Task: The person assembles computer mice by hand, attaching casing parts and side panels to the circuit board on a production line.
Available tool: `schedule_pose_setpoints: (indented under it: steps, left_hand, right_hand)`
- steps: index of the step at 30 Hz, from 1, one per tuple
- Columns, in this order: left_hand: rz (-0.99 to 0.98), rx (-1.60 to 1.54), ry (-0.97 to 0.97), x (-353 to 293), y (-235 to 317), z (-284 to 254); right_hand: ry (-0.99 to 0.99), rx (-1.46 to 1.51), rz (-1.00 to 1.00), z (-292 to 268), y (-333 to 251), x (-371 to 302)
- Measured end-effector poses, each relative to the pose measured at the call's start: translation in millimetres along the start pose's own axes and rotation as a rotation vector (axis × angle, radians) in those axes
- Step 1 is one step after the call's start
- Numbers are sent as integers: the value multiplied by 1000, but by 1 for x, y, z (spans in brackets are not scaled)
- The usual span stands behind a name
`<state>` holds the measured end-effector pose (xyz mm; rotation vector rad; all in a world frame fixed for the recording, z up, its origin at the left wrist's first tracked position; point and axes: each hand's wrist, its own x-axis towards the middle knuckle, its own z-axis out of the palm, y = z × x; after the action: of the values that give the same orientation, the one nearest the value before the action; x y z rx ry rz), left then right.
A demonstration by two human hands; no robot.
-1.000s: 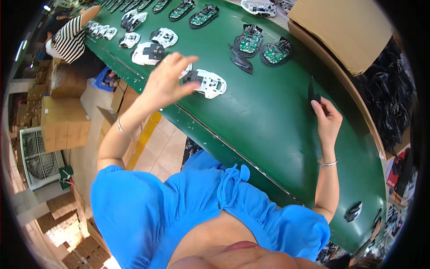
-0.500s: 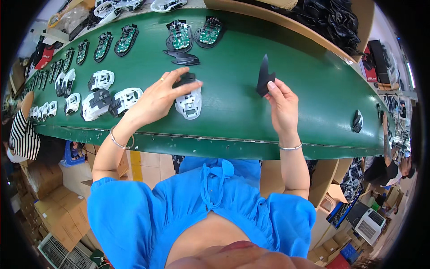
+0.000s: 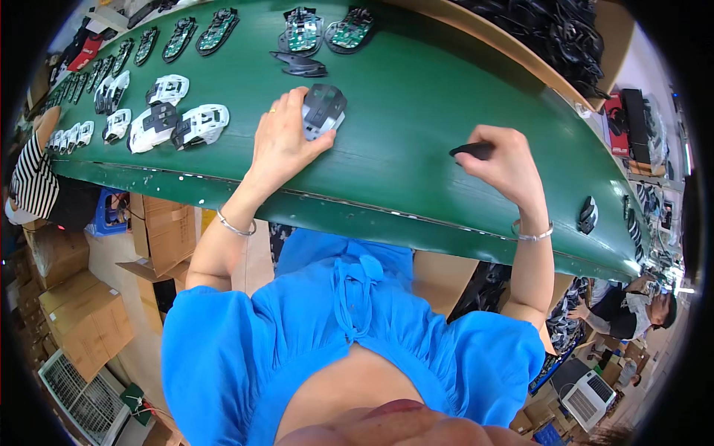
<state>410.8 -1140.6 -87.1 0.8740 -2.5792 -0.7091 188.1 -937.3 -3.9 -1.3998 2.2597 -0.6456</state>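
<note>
My left hand (image 3: pixel 286 135) holds a white-and-black computer mouse shell (image 3: pixel 325 108) by its edge, fingers along its left side and thumb at its lower end. Off to the right, my right hand (image 3: pixel 509 160) is closed on a black plastic piece (image 3: pixel 470 151), pinched between thumb and fingers above the green bench. Most of that piece is hidden by the fingers. Beyond the shell lies a dark pointed side panel (image 3: pixel 299 64). Two mouse bases with green circuit boards (image 3: pixel 300 31) sit behind it.
More white mouse shells (image 3: pixel 199 125) lie left of my left hand, with a row of circuit-board bases (image 3: pixel 179 39) behind them. A carton of black parts (image 3: pixel 550 37) borders the far side. One small mouse part (image 3: pixel 587 215) rests at right. Co-workers sit at both ends.
My left hand has gone from hovering over the shell to gripping its side; the shell now sits tilted. My right hand has moved right and turned the black piece flatter. The view has shifted.
</note>
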Motion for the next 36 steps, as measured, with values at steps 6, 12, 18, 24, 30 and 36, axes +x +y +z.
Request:
schedule_pose_setpoints:
  steps: [6, 12, 18, 24, 30, 36]
  left_hand:
    - [-299, -1373, -257, -10, 24, 7]
    - [-444, -1773, -284, -22, 41, 6]
    - [-511, -1804, -234, -21, 50, 8]
    - [-352, -1621, -59, -13, 69, 14]
    - [-114, -1501, 93, -10, 86, 18]
    - [-9, -1327, 122, -15, 90, 25]
  right_hand:
    - [-221, -9, 46, 46, 14, 59]
    - [37, 18, 168, 80, 14, 31]
    - [187, 563, 163, 73, 3, 0]
    - [388, 1197, 67, 78, -52, -15]
    - [629, 1408, 31, 109, -75, 1]
    - [648, 1463, -26, 118, -79, 3]
